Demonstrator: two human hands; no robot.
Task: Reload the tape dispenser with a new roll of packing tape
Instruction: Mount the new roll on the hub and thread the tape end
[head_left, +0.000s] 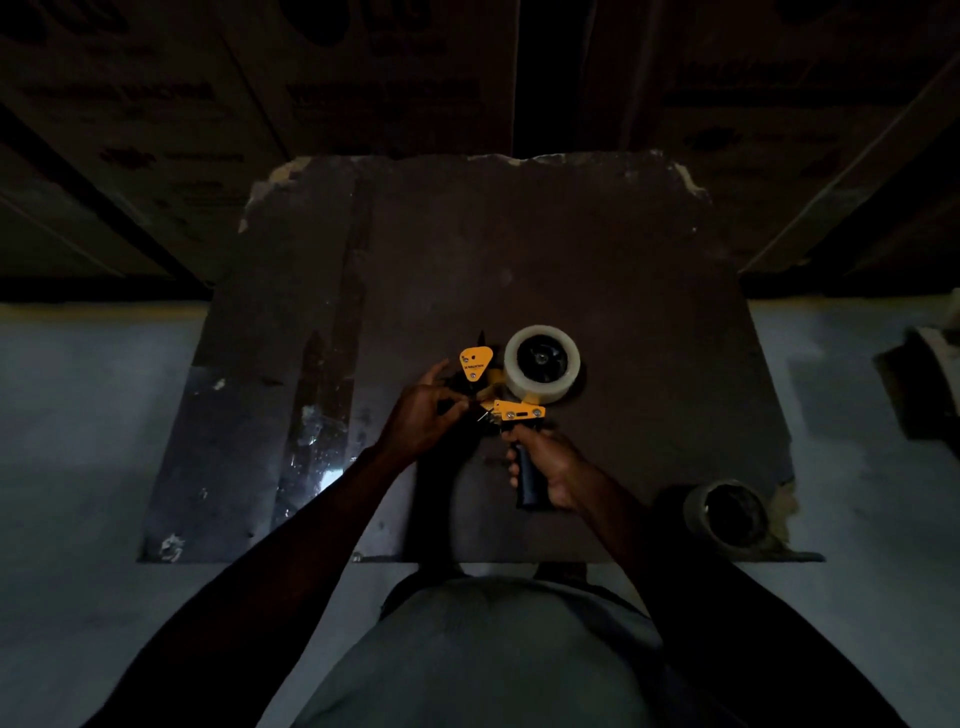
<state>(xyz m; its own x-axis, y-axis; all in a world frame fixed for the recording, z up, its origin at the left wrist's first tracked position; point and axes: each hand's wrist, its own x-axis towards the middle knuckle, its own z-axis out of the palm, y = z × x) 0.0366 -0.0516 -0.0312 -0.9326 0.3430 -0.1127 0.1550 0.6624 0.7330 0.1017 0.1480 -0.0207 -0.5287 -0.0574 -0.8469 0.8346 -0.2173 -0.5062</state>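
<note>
Glossy translucent tape roll (542, 364); yellow metal dispenser (511, 410); rough tabletop (597, 249)

A yellow and black tape dispenser (498, 400) is held over the dark worktop (597, 270), its black handle pointing toward the person. A roll of clear packing tape (542, 364) — pale and full — is seated on its hub. A second roll (727, 514) — darker, nearly spent — lies flat at the worktop's near right corner.
</note>
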